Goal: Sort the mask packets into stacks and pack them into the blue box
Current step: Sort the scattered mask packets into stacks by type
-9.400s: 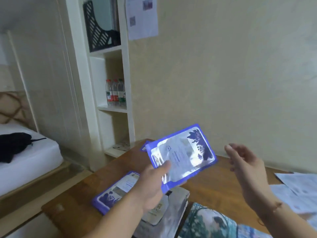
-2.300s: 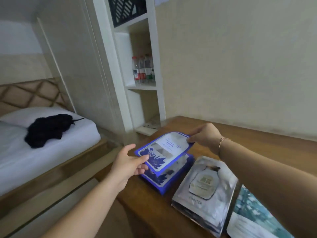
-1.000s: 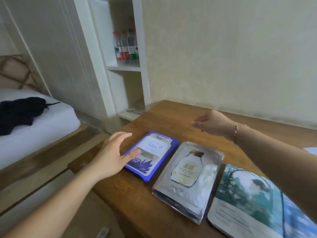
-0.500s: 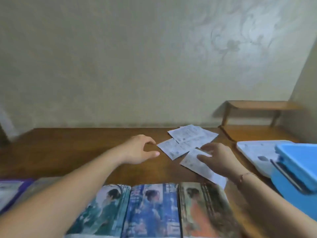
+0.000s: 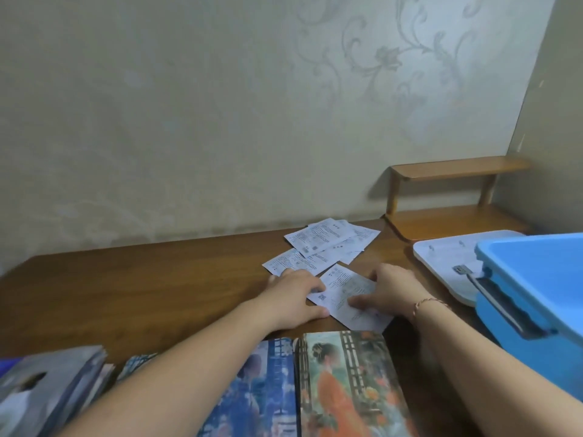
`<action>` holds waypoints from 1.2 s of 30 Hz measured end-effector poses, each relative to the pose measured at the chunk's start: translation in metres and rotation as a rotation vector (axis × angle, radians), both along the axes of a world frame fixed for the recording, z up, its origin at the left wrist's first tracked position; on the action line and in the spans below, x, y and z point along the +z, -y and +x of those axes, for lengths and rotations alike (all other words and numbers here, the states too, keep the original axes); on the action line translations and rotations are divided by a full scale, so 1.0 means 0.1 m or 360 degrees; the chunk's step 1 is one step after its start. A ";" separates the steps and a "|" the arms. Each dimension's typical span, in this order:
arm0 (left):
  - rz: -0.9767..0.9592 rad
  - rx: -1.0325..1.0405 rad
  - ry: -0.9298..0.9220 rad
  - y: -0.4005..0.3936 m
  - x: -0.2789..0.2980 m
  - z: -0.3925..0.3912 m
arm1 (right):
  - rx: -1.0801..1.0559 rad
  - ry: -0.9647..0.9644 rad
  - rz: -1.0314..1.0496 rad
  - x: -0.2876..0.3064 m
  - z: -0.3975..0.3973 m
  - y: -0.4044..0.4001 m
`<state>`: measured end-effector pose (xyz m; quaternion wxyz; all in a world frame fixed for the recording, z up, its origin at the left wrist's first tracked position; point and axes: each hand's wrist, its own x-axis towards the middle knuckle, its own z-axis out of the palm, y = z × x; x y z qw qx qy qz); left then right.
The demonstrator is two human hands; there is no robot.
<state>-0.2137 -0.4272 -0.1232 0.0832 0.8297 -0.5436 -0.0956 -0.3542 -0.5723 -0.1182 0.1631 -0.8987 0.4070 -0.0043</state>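
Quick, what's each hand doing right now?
Left hand: open, fingers flat on the paper slip.
Right hand: open, fingers pressing the same slip.

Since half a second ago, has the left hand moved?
Yes. The left hand went forward and right across the table, and now rests on the nearest paper slip.

Looked like a home, probably a bedroom or living room corner, not a workplace. Cues: pale wallpaper [image 5: 362, 74] with a floral scroll pattern, a wooden table [image 5: 142, 288] pushed against that wall, and a small wooden riser shelf [image 5: 457, 168] in the far right corner. Household clutter sat on the table: printed paper slips [image 5: 328, 244], illustrated mask packets [image 5: 347, 383] along the near edge, a blue box [image 5: 536, 294] at right.
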 end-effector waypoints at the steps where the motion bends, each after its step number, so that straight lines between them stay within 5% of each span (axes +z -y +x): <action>1: 0.0014 -0.0027 0.0038 -0.02 0.00 0.00 | -0.0029 0.0088 0.0094 0.02 0.01 0.01; 5: -0.0049 -0.0063 0.0057 -0.12 -0.02 0.03 | -0.0141 0.0386 0.0235 0.11 0.06 0.04; 9: -0.0764 0.0207 -0.0190 -0.28 0.05 0.06 | -0.0137 0.0712 0.0411 0.31 0.06 -0.06; 11: -0.1015 0.0629 -0.0789 -0.37 0.16 0.13 | 0.0000 0.0955 0.0198 0.38 0.11 -0.16; 14: -0.0981 0.0960 -0.2477 -0.54 0.34 0.24 | 0.0323 0.1275 -0.0178 0.45 0.21 -0.41; 16: -0.1071 0.0844 -0.2939 -0.69 0.38 0.34 | 0.0557 0.1352 -0.0319 0.45 0.30 -0.55; 21: -0.1265 0.0761 -0.2541 -0.86 0.42 0.41 | 0.0677 0.1398 -0.0358 0.33 0.50 -0.62; 23: -0.1295 0.0720 -0.2447 -0.91 0.42 0.43 | 0.0377 0.1612 0.0212 0.34 0.57 -0.65; 26: -0.1282 0.0643 -0.2410 -1.00 0.41 0.41 | 0.0141 0.1778 0.1542 0.38 0.67 -0.72; 27: -0.1266 0.0631 -0.2379 -1.02 0.41 0.41 | 0.0190 0.1726 0.1631 0.38 0.69 -0.74; 31: -0.1100 0.0588 -0.2280 -1.11 0.44 0.41 | 0.0305 0.1651 0.1199 0.35 0.78 -0.85; 36: -0.1093 0.0800 -0.1837 -1.21 0.39 0.53 | 0.0383 0.1501 0.1341 0.35 0.97 -0.97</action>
